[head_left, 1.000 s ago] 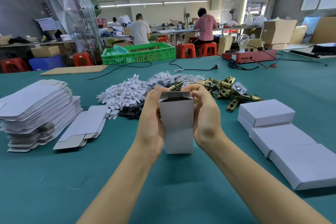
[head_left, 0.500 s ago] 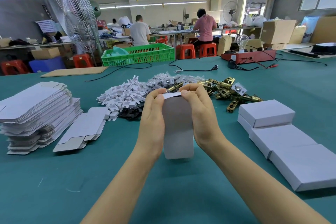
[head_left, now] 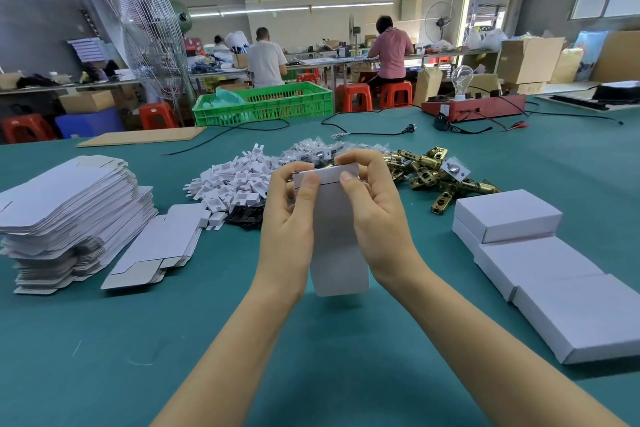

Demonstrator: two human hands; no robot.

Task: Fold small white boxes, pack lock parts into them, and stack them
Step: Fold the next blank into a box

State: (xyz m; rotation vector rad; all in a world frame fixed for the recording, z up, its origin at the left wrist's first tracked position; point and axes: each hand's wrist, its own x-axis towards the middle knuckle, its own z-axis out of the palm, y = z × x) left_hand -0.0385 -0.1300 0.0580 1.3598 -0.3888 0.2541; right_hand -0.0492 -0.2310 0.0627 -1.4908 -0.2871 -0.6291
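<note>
A small white box [head_left: 337, 239] is held upright above the green tabletop [head_left: 104, 357], between the two hands; its top flap is bent over at the upper edge. The left hand [head_left: 289, 218] is curled round the box's left side, its thumb laid on the flap's left corner; the right hand [head_left: 375, 211] is curled round the right side, thumb on the flap's right corner, fingers hooked over the top; both grips are thus closed on the box. Just behind the hands a heap of small white plastic pieces [head_left: 235, 180] is seen, with a few black pieces [head_left: 247, 217] at its near edge; to the right of it brass lock parts [head_left: 429, 173] are piled, and small clear bags [head_left: 311, 151] lie between. To the left a tall stack of flat box blanks [head_left: 69, 215] is set, a lower stack [head_left: 159, 246] leaning beside it. To the right finished white boxes [head_left: 540, 263] are laid in a row, one resting on top at the far end. A green crate [head_left: 263, 104] stands at the far edge.
</note>
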